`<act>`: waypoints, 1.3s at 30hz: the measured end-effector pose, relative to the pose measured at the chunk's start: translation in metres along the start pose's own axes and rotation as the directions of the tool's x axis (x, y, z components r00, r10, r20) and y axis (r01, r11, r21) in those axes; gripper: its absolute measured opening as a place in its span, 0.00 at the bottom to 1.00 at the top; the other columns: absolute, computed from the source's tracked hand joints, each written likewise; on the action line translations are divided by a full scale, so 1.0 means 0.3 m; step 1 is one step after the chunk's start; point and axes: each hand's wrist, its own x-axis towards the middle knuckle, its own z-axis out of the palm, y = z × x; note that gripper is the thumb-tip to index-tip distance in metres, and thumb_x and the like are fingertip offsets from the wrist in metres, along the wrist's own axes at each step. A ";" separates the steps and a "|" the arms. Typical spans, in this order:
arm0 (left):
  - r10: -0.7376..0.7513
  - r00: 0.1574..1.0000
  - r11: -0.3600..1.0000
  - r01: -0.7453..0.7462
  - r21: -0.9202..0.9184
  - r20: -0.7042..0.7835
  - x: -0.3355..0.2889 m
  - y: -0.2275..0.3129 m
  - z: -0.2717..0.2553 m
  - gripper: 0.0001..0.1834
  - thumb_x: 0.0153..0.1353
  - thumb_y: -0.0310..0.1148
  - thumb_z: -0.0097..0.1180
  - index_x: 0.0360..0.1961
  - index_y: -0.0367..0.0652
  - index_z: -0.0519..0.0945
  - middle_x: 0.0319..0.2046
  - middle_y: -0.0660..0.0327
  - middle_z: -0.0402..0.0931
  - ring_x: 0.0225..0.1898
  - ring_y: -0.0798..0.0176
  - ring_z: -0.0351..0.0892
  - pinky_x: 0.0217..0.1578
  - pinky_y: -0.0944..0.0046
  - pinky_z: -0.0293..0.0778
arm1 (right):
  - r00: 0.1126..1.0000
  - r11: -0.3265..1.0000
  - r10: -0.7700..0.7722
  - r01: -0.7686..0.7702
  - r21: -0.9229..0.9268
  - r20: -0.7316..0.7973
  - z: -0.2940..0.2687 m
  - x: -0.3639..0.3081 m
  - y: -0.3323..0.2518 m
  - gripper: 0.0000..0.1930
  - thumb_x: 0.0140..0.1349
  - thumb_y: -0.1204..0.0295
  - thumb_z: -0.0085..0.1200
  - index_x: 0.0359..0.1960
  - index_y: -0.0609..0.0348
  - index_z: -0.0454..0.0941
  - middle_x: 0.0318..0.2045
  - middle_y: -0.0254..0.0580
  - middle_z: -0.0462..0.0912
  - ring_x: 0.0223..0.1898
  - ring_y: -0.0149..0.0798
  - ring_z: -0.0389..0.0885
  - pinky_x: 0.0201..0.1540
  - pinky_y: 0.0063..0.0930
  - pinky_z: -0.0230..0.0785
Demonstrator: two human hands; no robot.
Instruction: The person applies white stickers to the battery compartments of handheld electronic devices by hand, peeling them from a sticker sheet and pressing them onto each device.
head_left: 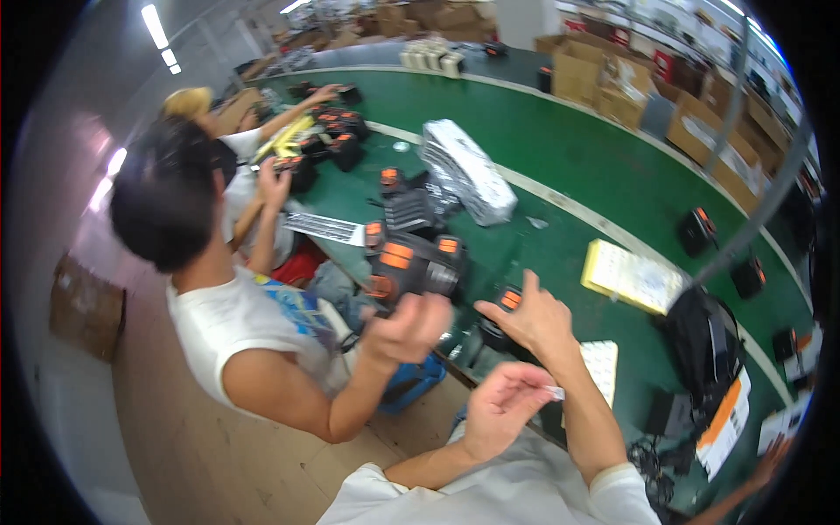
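Note:
My left hand [506, 409] is closed in a pinch on a small whitish piece [555, 393], too small to name, just in front of my right forearm. Farther forward, my right hand [541, 322] is spread beside a black device with orange patches [510, 300] on the green table. Its thumb and forefinger lie around the device's near side, and whether they grip it cannot be made out. To the left stands a cluster of similar black-and-orange devices [409, 262]. A co-worker's blurred hand [409, 328] is in front of that cluster.
A co-worker in a white sleeveless top [219, 324] sits close on my left. A plastic-wrapped bundle [468, 171] lies on the green table [560, 223]. A yellow-edged stack of sheets [632, 276], a black bag [704, 337] and cables [652, 464] are to the right.

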 end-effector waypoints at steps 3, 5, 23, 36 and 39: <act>-0.037 0.994 0.989 0.052 -0.138 0.104 -0.002 0.005 -0.034 0.07 0.60 0.16 0.53 0.39 0.34 0.74 0.39 0.51 0.75 0.41 0.60 0.77 0.45 0.63 0.75 | 0.971 0.978 0.122 -0.152 0.142 0.206 0.031 0.028 0.061 0.43 0.51 0.40 0.57 0.56 0.68 0.64 0.36 0.61 0.80 0.35 0.50 0.84 0.34 0.40 0.77; -0.027 0.988 0.985 0.052 -0.166 0.150 -0.004 0.012 -0.034 0.06 0.62 0.17 0.52 0.40 0.34 0.74 0.41 0.51 0.73 0.39 0.62 0.76 0.43 0.64 0.74 | 0.944 0.907 0.121 -0.231 0.352 0.308 -0.023 0.000 0.084 0.35 0.54 0.52 0.60 0.54 0.67 0.64 0.32 0.50 0.80 0.30 0.38 0.83 0.28 0.31 0.78; -0.146 0.958 0.989 0.139 0.045 0.246 0.196 -0.056 0.042 0.03 0.63 0.23 0.53 0.33 0.34 0.76 0.38 0.57 0.70 0.29 0.67 0.74 0.28 0.68 0.73 | 0.979 -0.241 0.198 -0.001 0.970 0.050 -0.094 -0.291 0.431 0.35 0.63 0.38 0.38 0.51 0.59 0.73 0.36 0.37 0.81 0.36 0.33 0.80 0.38 0.30 0.76; -0.238 0.929 0.931 0.135 0.340 0.283 0.192 -0.101 0.179 0.04 0.62 0.25 0.55 0.32 0.34 0.76 0.36 0.62 0.68 0.31 0.72 0.70 0.30 0.71 0.70 | 0.983 -0.072 0.083 0.172 0.982 -0.166 -0.135 -0.332 0.514 0.34 0.65 0.42 0.36 0.52 0.65 0.69 0.35 0.43 0.80 0.33 0.32 0.81 0.37 0.27 0.76; -0.225 0.939 0.922 0.119 0.369 0.259 0.185 -0.105 0.180 0.04 0.62 0.24 0.55 0.32 0.34 0.76 0.36 0.63 0.67 0.32 0.73 0.69 0.31 0.72 0.69 | 0.983 -0.089 0.017 0.183 0.979 -0.183 -0.130 -0.332 0.531 0.32 0.64 0.44 0.41 0.52 0.63 0.70 0.41 0.44 0.79 0.39 0.33 0.80 0.43 0.27 0.74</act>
